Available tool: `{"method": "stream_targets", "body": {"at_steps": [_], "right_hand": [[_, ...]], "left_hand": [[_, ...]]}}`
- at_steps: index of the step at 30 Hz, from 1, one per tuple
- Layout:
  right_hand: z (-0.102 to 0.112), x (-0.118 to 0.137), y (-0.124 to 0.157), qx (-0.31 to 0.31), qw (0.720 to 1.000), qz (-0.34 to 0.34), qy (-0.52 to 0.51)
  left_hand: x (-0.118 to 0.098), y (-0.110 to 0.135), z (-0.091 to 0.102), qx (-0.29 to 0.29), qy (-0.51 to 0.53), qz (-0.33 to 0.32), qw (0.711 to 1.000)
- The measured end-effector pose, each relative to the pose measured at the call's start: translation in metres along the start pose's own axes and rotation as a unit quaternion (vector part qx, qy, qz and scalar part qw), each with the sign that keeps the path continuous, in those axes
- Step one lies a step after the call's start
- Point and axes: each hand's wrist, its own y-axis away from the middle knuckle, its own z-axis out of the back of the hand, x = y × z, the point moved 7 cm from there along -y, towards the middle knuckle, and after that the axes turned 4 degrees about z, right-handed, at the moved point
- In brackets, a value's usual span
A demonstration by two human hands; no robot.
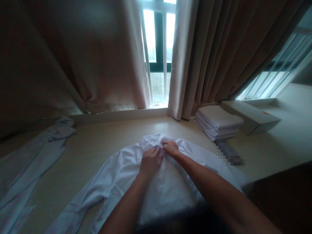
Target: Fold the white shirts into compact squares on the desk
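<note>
A white shirt (114, 177) lies spread on the pale table (97, 139), its collar end pointing away from me. My left hand (150, 161) rests on the cloth just below the collar, fingers curled and pinching the fabric. My right hand (171, 148) sits beside it, touching it, fingers closed on the same bunched fabric near the collar. One long sleeve trails toward the near left corner.
Another pale garment (31, 156) lies crumpled at the far left. A stack of folded white cloth (218, 125) stands at the back right next to a flat white box (251, 117). Brown curtains (219, 48) hang before a window behind the table.
</note>
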Motion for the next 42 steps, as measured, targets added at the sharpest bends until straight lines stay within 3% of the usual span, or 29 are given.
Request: {"method": "stream_targets", "body": {"at_steps": [6, 12, 20, 22, 25, 29, 31, 34, 37, 42], "right_hand": [[-0.004, 0.005, -0.013, 0.026, 0.983, -0.035, -0.180], [-0.011, 0.008, -0.002, 0.114, 0.927, -0.090, -0.347], [-0.015, 0.014, 0.007, 0.143, 0.870, -0.055, -0.469], [-0.016, 0.012, 0.007, 0.141, 0.894, -0.022, -0.425], [-0.008, 0.007, 0.005, 0.089, 0.965, 0.043, -0.242], [0.014, -0.006, 0.016, 0.015, 0.994, 0.089, -0.061], [0.026, -0.012, 0.027, -0.008, 0.987, 0.122, 0.100], [0.034, -0.025, 0.041, -0.018, 0.951, 0.137, 0.277], [0.034, -0.033, 0.047, -0.003, 0.939, 0.135, 0.315], [0.030, -0.031, 0.047, 0.026, 0.937, 0.150, 0.315]], "left_hand": [[0.000, 0.000, 0.000, 0.009, -0.011, -0.004, 1.000], [-0.002, 0.000, 0.001, 0.010, -0.014, -0.010, 1.000], [0.000, 0.000, 0.000, 0.009, -0.013, -0.008, 1.000], [0.000, 0.000, 0.000, 0.009, -0.012, -0.006, 1.000], [0.001, 0.000, 0.000, 0.013, -0.012, -0.003, 1.000], [-0.001, 0.000, -0.001, 0.014, -0.009, -0.001, 1.000], [0.002, 0.000, 0.001, -0.008, -0.009, 0.019, 1.000], [0.021, 0.001, 0.008, -0.062, -0.018, 0.091, 0.994], [0.058, 0.005, 0.014, -0.076, -0.052, 0.161, 0.983], [0.128, 0.012, 0.009, 0.040, -0.116, 0.180, 0.976]]}}
